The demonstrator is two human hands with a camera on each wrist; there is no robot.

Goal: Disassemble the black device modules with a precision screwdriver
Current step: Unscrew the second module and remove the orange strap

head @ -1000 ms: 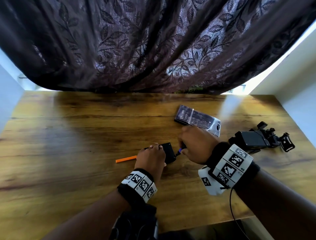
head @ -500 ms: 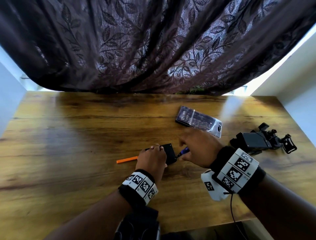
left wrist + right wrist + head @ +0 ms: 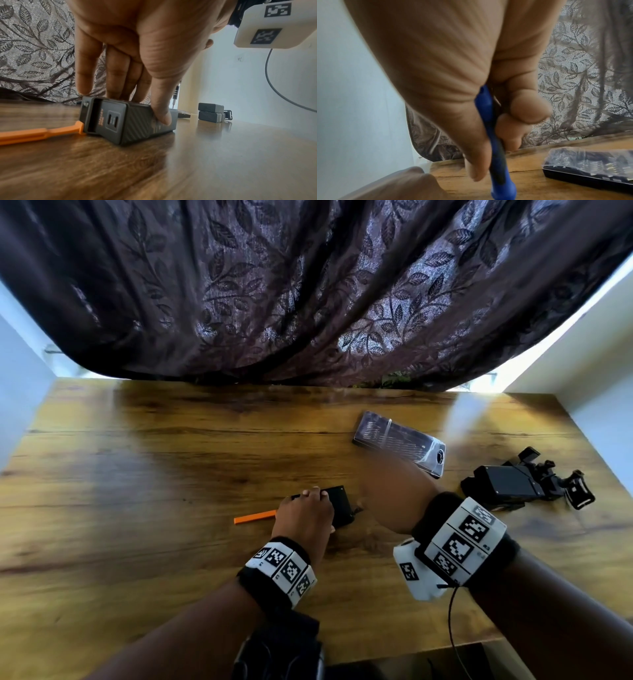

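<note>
**Left hand steadies one module, right hand grips the screwdriver**

The left fingers (image 3: 89, 65) reach down almost straight, their tips on the top of the module (image 3: 130, 121), while the thumb presses its near side. So the left hand (image 3: 303, 517) pinches the black box from above, wrist raised, forearm coming in from the desk's near edge. The module sits flat on the desk (image 3: 137, 474), near its middle.

The right fingers (image 3: 527, 106) curl tightly round the blue handle of the screwdriver (image 3: 494, 148), thumb laid along it, the tool pointing steeply down. In the head view the right hand (image 3: 390, 494) is blurred; it hovers just right of the module, wrist high, forearm entering from the near right corner. Whether the tip touches the module cannot be told.

Counted: one module under the left hand. Two more small black modules (image 3: 211, 112) stand stacked toward the desk's right edge, beside a black mount (image 3: 579, 491) with clips; in the head view this group reads as one dark cluster. One orange pry tool (image 3: 255, 517) lies flat, its end touching the module's left side. One clear-lidded bit case (image 3: 399, 441) lies toward the far edge, behind the right hand. One screwdriver. Each wrist wears one band with black-and-white markers. A dark leaf-patterned curtain (image 3: 308, 285) hangs behind the far edge.
</note>
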